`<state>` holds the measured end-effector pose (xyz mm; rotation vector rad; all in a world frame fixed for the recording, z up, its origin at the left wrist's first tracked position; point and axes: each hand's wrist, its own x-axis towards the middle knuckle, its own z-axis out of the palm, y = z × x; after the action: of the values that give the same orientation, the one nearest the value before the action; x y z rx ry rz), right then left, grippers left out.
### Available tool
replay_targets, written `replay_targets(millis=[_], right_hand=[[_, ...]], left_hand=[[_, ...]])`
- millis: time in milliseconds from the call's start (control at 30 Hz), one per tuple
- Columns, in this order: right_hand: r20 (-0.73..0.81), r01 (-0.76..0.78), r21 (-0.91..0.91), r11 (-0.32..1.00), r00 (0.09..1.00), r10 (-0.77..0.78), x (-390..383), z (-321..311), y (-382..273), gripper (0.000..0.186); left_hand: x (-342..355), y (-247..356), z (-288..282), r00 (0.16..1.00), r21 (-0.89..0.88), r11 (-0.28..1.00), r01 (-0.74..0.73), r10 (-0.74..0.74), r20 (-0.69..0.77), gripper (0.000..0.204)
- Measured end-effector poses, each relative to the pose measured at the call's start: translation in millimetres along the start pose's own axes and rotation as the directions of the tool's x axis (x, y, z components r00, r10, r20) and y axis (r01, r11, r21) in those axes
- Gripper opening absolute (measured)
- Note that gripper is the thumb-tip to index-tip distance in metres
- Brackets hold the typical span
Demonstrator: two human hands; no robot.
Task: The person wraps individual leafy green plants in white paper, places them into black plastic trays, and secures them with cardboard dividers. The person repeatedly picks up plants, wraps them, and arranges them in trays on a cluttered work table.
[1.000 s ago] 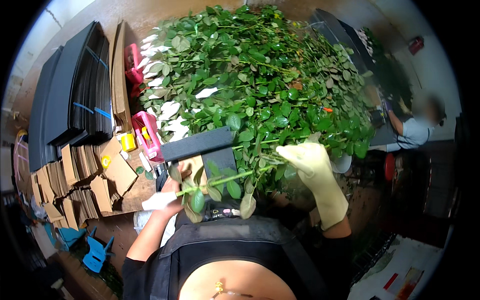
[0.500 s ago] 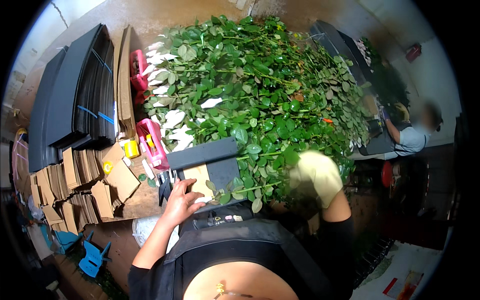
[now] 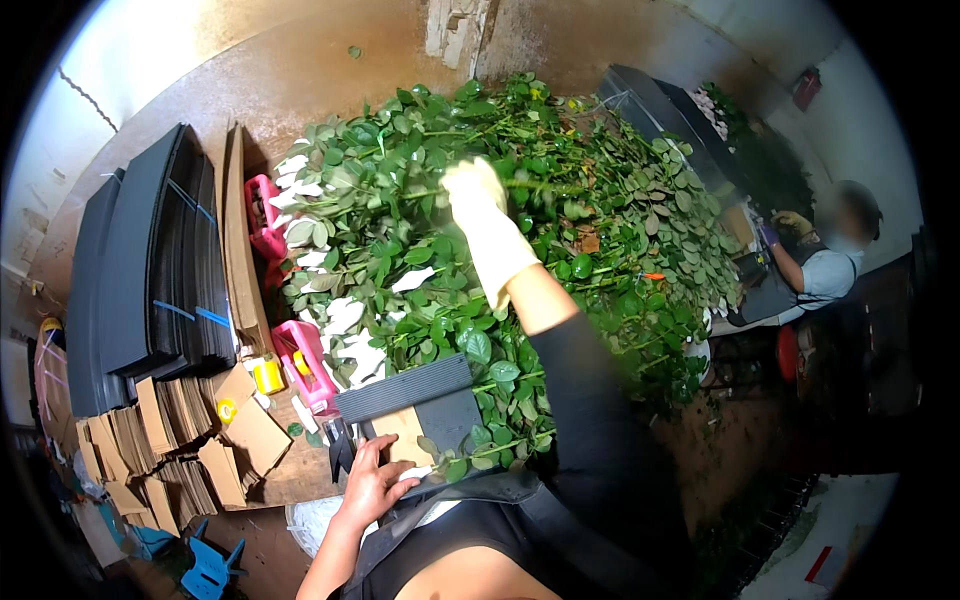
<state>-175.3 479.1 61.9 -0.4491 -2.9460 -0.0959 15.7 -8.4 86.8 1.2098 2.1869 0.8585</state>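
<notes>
My right hand point(image 3: 475, 195), in a cream glove, reaches over the heap of leafy rose stems point(image 3: 590, 210), its fingers closed round a stem. Several white-wrapped tips point(image 3: 345, 315) point left along the heap. My bare left hand point(image 3: 372, 480) rests with fingers apart on a tan card point(image 3: 400, 430) inside a dark corrugated sheet point(image 3: 445, 420), beside a leafy stem point(image 3: 500, 450) with a white-wrapped tip. Just left of that hand is a dark tool point(image 3: 340, 450), partly hidden.
Stacked dark boards point(image 3: 140, 260), cardboard pieces point(image 3: 240, 435), pink baskets point(image 3: 305, 365) and yellow tape rolls point(image 3: 268, 376) crowd the left of the table point(image 3: 290, 480). A blue chair point(image 3: 208, 560) stands lower left. A co-worker point(image 3: 825, 270) works at the right.
My right hand has moved forward and left into the middle of the heap. The stem it held now lies by my left hand, which is on the card. The view has shifted.
</notes>
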Motion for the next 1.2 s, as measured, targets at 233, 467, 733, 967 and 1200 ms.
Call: replay_targets(millis=[233, 467, 733, 967, 1200], right_hand=[[0.022, 0.164, 0.541, 0.825, 0.978, -0.209, -136, -50, 20, 0.062], [0.641, 0.447, -0.025, 0.894, 0.693, -0.329, -211, -75, 39, 0.045], [0.603, 0.019, -0.093, 0.995, 0.796, 0.041, -80, -37, -18, 0.028], [0.701, 0.125, -0.017, 0.992, 0.709, -0.077, -179, -3, -47, 0.025], [0.688, 0.141, 0.220, 0.965, 0.679, -0.256, -125, -75, -22, 0.031]], left_hand=[[-4, -1, 5, 0.999, -0.021, 1.000, 0.001, -0.001, -0.038, 0.035], [-5, -8, 6, 0.999, -0.004, 1.000, -0.021, 0.021, -0.044, 0.034], [1, 0, 1, 0.999, 0.005, 0.999, -0.032, 0.032, -0.012, 0.035], [-1, -4, 5, 0.999, -0.029, 1.000, -0.010, 0.009, -0.050, 0.036], [-6, -12, 10, 0.998, -0.018, 1.000, -0.016, 0.015, -0.058, 0.036]])
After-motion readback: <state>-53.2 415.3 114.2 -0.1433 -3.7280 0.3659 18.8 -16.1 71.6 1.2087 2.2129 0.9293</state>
